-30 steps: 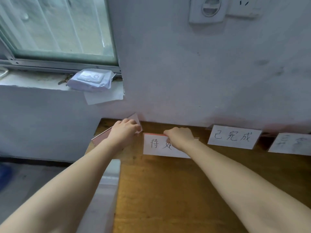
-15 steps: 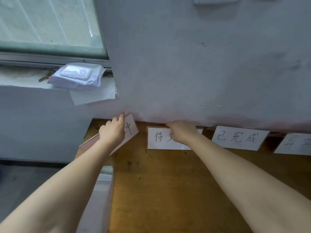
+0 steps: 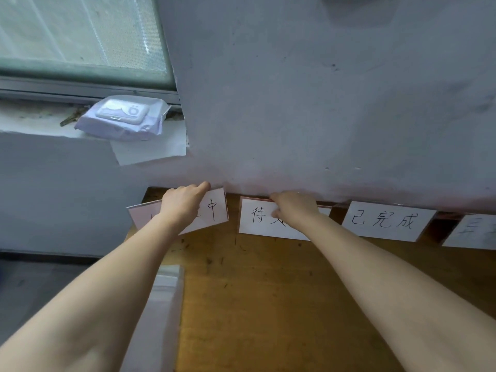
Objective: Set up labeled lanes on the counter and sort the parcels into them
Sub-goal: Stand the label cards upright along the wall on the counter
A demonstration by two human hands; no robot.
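Several white label cards with handwritten characters lean against the wall at the back of the wooden counter (image 3: 268, 304). My left hand (image 3: 182, 202) grips the leftmost card (image 3: 214, 213), which is tilted, its left end off the counter's corner. My right hand (image 3: 294, 208) pinches the top edge of the second card (image 3: 257, 218) against the wall. A third card (image 3: 386, 220) stands to the right, and a fourth card (image 3: 472, 232) is cut off by the right edge. No parcels can be made out for certain.
A white stack or box (image 3: 158, 312) sits at the counter's left front edge. On the window sill at the upper left lies a pack of wet wipes (image 3: 120, 116) on a sheet of paper (image 3: 153, 151). The grey wall rises straight behind the cards.
My left hand has turned its card from a steep slant towards upright, showing its face. The right hand has slid from the second card's face up to its top edge by the wall.
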